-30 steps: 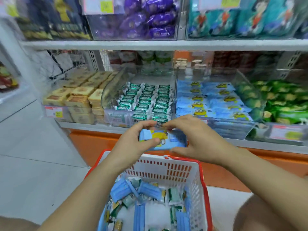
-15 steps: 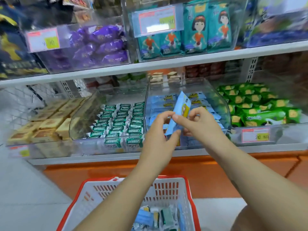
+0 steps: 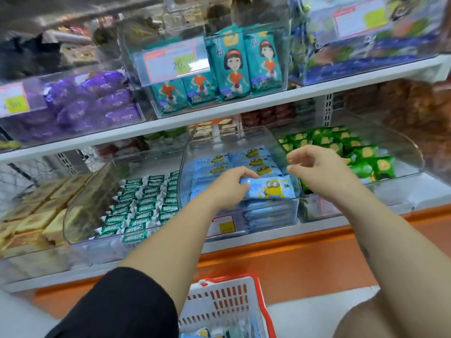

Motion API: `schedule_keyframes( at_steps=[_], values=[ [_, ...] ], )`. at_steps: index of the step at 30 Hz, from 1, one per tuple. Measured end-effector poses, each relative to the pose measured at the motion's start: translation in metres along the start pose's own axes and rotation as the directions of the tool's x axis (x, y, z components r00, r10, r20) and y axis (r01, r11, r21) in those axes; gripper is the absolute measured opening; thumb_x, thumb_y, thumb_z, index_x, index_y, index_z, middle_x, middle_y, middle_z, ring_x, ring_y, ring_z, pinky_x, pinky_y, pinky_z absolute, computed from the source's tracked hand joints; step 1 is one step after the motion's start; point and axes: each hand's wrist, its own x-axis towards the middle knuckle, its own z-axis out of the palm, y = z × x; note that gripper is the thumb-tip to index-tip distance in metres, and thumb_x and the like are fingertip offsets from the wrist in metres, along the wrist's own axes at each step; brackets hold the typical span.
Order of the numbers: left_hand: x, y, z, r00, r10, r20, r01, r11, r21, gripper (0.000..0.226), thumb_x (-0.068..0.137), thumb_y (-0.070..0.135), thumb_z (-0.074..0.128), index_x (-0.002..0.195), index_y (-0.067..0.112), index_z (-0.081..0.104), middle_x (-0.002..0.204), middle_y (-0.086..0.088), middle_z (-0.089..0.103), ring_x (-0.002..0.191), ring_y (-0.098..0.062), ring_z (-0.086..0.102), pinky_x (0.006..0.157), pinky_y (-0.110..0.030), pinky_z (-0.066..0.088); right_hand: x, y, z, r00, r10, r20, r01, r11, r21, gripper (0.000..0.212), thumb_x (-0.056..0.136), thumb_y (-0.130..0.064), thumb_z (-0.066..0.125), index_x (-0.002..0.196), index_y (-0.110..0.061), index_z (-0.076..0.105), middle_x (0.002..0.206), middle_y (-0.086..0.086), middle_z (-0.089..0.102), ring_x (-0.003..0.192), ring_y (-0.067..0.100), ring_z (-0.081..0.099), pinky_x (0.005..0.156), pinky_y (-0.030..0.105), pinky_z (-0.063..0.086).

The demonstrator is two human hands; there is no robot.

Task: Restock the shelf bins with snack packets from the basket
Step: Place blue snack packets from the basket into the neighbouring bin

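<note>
Purple packets fill the upper-left bin. Beside them four teal packets show a cartoon girl, behind a price tag starting "20", the rest blurred. Below, the left hand reaches palm down into the clear middle bin, fingers curled round one blue packet printed with a yellow goggled cartoon figure, lying atop the blue stack. The right hand hovers just beside, fingers loosely curled, holding nothing. The red-rimmed basket sits beneath the arms.
</note>
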Motion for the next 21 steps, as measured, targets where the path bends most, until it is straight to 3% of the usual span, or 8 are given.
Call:
schedule_keyframes(
  at_steps=[3,5,8,13,16,19,21],
  values=[
    [0.013,0.001,0.005,1.000,0.019,0.025,-0.020,0.999,0.040,0.031,0.104,0.015,0.045,0.131,0.029,0.055,0.152,0.005,0.041,0.094,-0.011,0.052,0.081,-0.030,0.048,0.001,0.000,-0.001,1.000,-0.009,-0.013,0.009,0.999,0.033,0.015,0.091,-0.016,0.067,0.105,-0.021,0.066,0.103,-0.005,0.066,0.098,0.011,0.060,0.081,0.025,0.042],
    [0.019,-0.002,0.012,0.999,0.021,0.042,-0.024,0.998,0.063,0.032,0.104,0.013,0.046,0.131,0.028,0.054,0.150,0.005,0.043,0.104,-0.015,0.054,0.084,-0.030,0.049,0.003,0.000,0.001,1.000,-0.010,0.001,0.010,0.999,0.030,0.017,0.090,-0.015,0.067,0.107,-0.019,0.067,0.104,-0.004,0.066,0.098,0.011,0.061,0.079,0.024,0.045],
    [0.024,-0.011,0.022,0.999,0.017,0.038,-0.020,0.995,0.093,0.031,0.103,0.019,0.050,0.133,0.027,0.056,0.145,0.003,0.050,0.119,-0.017,0.054,0.090,-0.026,0.044,0.004,0.002,0.010,0.998,-0.031,0.051,0.032,0.999,-0.031,0.021,0.089,-0.014,0.064,0.109,-0.020,0.067,0.106,-0.005,0.067,0.102,0.012,0.062,0.091,0.030,0.049],
    [0.022,-0.019,0.028,1.000,0.028,-0.003,-0.028,0.996,0.089,0.032,0.101,0.028,0.054,0.133,0.027,0.060,0.133,0.004,0.060,0.114,-0.019,0.059,0.087,-0.027,0.043,0.001,0.012,0.038,0.957,-0.019,0.289,0.116,0.939,-0.324,0.043,0.092,-0.011,0.050,0.131,-0.024,0.060,0.134,0.001,0.059,0.120,0.020,0.056,0.098,0.038,0.049],
    [0.019,-0.019,0.028,0.998,0.057,-0.040,-0.052,0.993,0.106,0.031,0.101,0.028,0.054,0.132,0.026,0.059,0.132,0.004,0.059,0.110,-0.022,0.060,0.089,-0.033,0.048,-0.002,0.017,0.052,0.898,-0.013,0.439,0.244,0.845,-0.475,0.045,0.091,-0.011,0.044,0.132,-0.025,0.057,0.133,0.006,0.056,0.122,0.029,0.052,0.095,0.045,0.048],
    [0.012,-0.019,0.020,0.992,0.075,-0.102,-0.070,0.996,0.055,0.031,0.103,0.021,0.050,0.133,0.025,0.057,0.128,0.003,0.059,0.096,-0.012,0.057,0.083,-0.026,0.043,-0.005,0.017,0.055,0.883,-0.029,0.469,0.343,0.722,-0.601,0.041,0.095,-0.018,0.044,0.135,-0.019,0.052,0.136,0.002,0.049,0.127,0.029,0.044,0.101,0.042,0.040],
    [0.000,-0.022,0.014,0.981,0.101,-0.164,-0.095,0.995,0.041,0.031,0.103,0.017,0.047,0.131,0.026,0.059,0.130,0.007,0.057,0.105,-0.005,0.053,0.087,-0.022,0.040,-0.008,0.019,0.054,0.893,-0.065,0.445,0.366,0.679,-0.637,0.042,0.096,-0.023,0.044,0.137,-0.018,0.048,0.140,0.002,0.045,0.131,0.027,0.039,0.106,0.042,0.035]
  ],
)
